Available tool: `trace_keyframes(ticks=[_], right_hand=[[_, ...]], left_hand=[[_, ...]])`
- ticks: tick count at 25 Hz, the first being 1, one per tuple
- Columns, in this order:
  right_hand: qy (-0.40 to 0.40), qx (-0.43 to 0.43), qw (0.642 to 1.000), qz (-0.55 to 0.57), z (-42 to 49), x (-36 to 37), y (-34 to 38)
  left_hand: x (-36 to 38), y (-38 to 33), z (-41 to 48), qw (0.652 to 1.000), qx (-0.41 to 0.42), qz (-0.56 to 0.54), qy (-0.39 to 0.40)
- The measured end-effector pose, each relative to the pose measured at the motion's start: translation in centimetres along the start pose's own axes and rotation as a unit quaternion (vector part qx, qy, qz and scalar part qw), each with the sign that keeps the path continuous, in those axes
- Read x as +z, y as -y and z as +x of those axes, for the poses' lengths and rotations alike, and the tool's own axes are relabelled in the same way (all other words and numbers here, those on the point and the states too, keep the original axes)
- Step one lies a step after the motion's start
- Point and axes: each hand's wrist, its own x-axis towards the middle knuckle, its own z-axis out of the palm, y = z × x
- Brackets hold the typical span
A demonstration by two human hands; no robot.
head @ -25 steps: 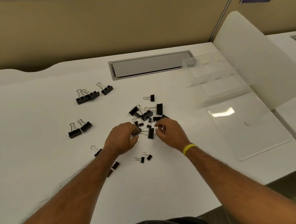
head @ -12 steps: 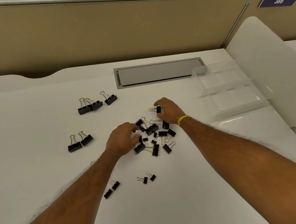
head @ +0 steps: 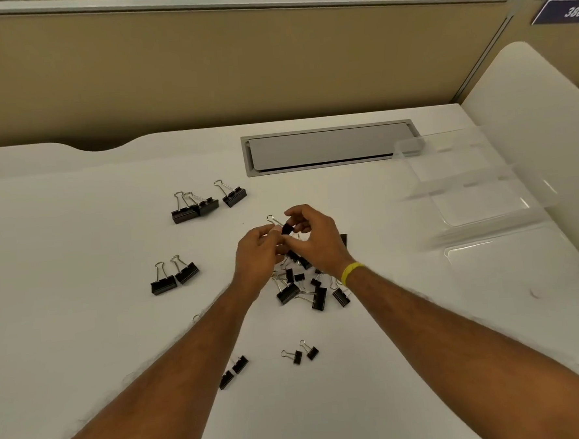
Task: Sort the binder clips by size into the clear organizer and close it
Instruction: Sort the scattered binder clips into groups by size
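Observation:
My left hand and my right hand meet above the middle of the white desk, both pinching one small black binder clip whose wire handle sticks up to the left. Below them lies a mixed pile of black clips, partly hidden by my hands. Three large clips lie at the back left, two large clips at the left. Two small clips and another pair lie nearer to me. The clear organizer stands open at the right, its lid flat on the desk.
A grey cable hatch is set into the white desk at the back. A tan partition wall runs behind it. A white divider panel rises at the right, close behind the organizer.
My right hand has lifted a small clip from the back of the pile and brought it left. My left hand has risen off the pile to meet it. The camera has shifted.

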Motion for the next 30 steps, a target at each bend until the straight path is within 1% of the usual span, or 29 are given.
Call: trace_keyframes(ticks=[1,2,5,6,8,10,11,14,16,20,22,23,25,27,30], right_hand=[[-0.001,-0.003,1.0,0.005,-0.5,0.5,0.4],[0.001,-0.005,1.0,0.01,-0.8,0.8,0.6],[0.034,-0.017,0.999,-0.005,-1.4,0.7,0.5],[0.04,-0.013,0.998,-0.036,-1.4,0.6,0.3],[0.042,0.02,0.989,-0.139,-1.1,0.5,-0.3],[0.058,0.052,0.966,-0.248,-0.7,1.0,-0.6],[0.065,0.053,0.955,-0.286,-0.4,1.4,-0.6],[0.074,0.025,0.932,-0.353,0.3,2.8,-0.3],[0.072,0.019,0.929,-0.363,0.7,3.1,-0.5],[0.098,0.035,0.936,-0.336,1.0,3.2,-0.9],[0.09,0.032,0.946,-0.311,1.0,3.2,-0.8],[0.074,0.026,0.955,-0.286,1.0,3.1,-0.5],[0.034,0.018,0.98,-0.197,1.0,3.0,0.2],[0.009,0.035,0.996,-0.084,0.8,2.7,0.9],[0.007,0.088,0.994,0.063,0.2,2.9,1.7]], left_hand=[[0.0,-0.3,-0.2,0.999,-0.021,-0.04,0.004],[-0.3,-0.3,-0.3,0.998,-0.026,-0.057,0.004],[-2.0,0.4,-0.6,0.998,-0.02,-0.06,0.004],[-2.8,0.7,-0.6,0.998,-0.021,-0.056,-0.003],[-4.6,1.4,-0.6,0.999,-0.024,-0.04,-0.023],[-6.0,1.9,-0.7,0.999,-0.022,-0.028,-0.039],[-6.5,2.1,-0.8,0.998,-0.021,-0.025,-0.046],[-7.7,2.4,-1.2,0.997,-0.012,-0.03,-0.067],[-8.3,2.3,-1.4,0.997,-0.008,-0.03,-0.076],[-9.6,2.4,-2.3,0.996,-0.011,-0.029,-0.088],[-9.9,2.7,-3.0,0.995,-0.01,-0.018,-0.093],[-9.8,2.8,-3.4,0.996,-0.009,-0.012,-0.091],[-9.8,3.2,-4.3,0.996,-0.008,0.0,-0.086],[-9.7,3.8,-5.1,0.996,-0.013,0.001,-0.088],[-10.1,4.8,-6.3,0.994,-0.035,-0.019,-0.101]])
